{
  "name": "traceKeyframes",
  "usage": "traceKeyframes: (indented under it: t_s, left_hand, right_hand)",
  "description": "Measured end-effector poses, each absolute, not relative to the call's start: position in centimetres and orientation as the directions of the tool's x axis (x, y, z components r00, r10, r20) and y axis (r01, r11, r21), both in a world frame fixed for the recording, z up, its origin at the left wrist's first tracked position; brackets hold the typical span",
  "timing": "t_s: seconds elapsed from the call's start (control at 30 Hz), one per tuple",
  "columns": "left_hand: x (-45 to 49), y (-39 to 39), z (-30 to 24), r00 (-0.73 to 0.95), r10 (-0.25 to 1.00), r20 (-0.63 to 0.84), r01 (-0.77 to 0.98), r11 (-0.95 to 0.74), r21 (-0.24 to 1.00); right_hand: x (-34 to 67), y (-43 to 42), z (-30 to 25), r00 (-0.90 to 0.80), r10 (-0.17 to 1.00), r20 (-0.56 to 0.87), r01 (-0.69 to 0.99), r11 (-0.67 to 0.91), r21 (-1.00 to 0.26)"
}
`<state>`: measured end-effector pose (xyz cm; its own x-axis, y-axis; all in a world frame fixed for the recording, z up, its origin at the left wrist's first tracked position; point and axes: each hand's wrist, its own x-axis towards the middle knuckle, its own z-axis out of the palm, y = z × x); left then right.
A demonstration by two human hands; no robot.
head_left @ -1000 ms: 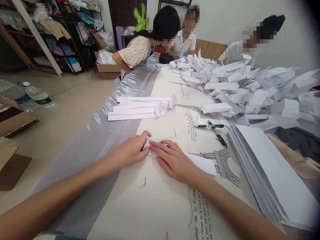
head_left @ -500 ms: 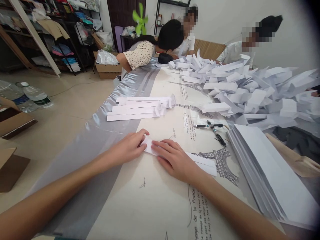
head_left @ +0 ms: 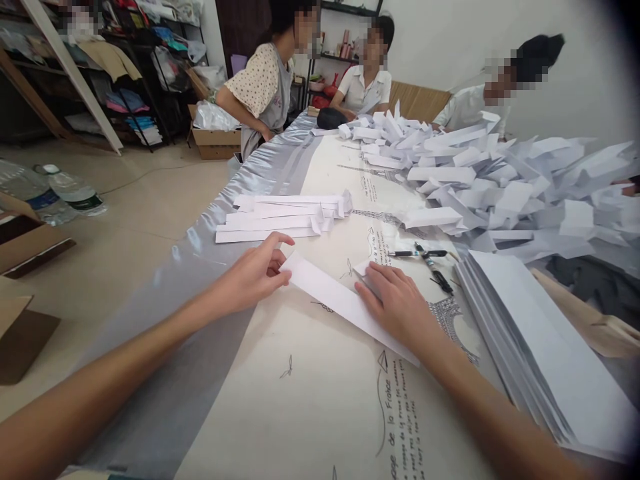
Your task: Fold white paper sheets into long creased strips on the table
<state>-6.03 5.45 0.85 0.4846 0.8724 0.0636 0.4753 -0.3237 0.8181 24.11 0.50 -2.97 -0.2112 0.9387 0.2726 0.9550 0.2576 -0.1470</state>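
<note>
The left hand (head_left: 253,277) pinches one end of a folded paper strip (head_left: 340,300) between its fingers; the right hand (head_left: 397,303) presses flat, fingers spread. Finished strips (head_left: 280,217) lie on the worktop (head_left: 310,393), and a thick sheet stack (head_left: 540,353) remains unfolded.

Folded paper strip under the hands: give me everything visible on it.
The folded paper strip is plain white, long and narrow, lying flat and diagonal on the printed table cover. The left hand pinches its far-left end; the right hand presses flat on its middle, hiding part. A small folded flap shows by the right fingertips. No markings visible.
</note>
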Motion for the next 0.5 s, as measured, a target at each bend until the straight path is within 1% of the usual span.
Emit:
traceKeyframes:
  t_s: [0.07,0.17,0.23,0.3,0.37,0.4,0.47,0.5]
  left_hand:
    - [-6.0,5.2,1.4,0.465,0.878,0.115,0.430,-0.338,0.837]
    - [-5.6,4.7,2.2,0.416,0.884,0.214,0.306,-0.358,0.882]
    - [-5.2,4.3,2.6,0.371,0.885,0.281,0.192,-0.370,0.909]
    - [-4.6,3.9,2.9,0.298,0.889,0.348,0.103,-0.393,0.914]
    - [-4.2,3.4,3.3,0.205,0.880,0.427,0.056,-0.447,0.893]
    - [-4.1,3.0,3.7,0.164,0.864,0.477,0.047,-0.490,0.871]
    - [-4.2,1.9,4.5,0.139,0.777,0.613,0.054,-0.624,0.779]
    - [-4.3,1.1,5.0,0.153,0.705,0.693,0.073,-0.707,0.703]
  right_hand:
    - [24.4,0.6,-2.2,-0.164,0.933,0.321,0.933,0.252,-0.257]
    - [23.7,-0.1,0.1,-0.117,0.906,0.406,0.801,0.328,-0.501]
    - [22.9,-1.0,1.5,-0.167,0.908,0.385,0.688,0.387,-0.614]
    - [22.2,-1.9,2.4,-0.226,0.925,0.304,0.611,0.378,-0.696]
    - [21.7,-2.5,2.6,-0.274,0.930,0.245,0.558,0.362,-0.747]
    - [21.5,-2.6,2.7,-0.284,0.923,0.258,0.530,0.376,-0.760]
    - [21.4,-2.8,2.8,-0.263,0.884,0.386,0.466,0.467,-0.752]
    - [21.3,-2.8,2.9,-0.231,0.850,0.473,0.443,0.525,-0.727]
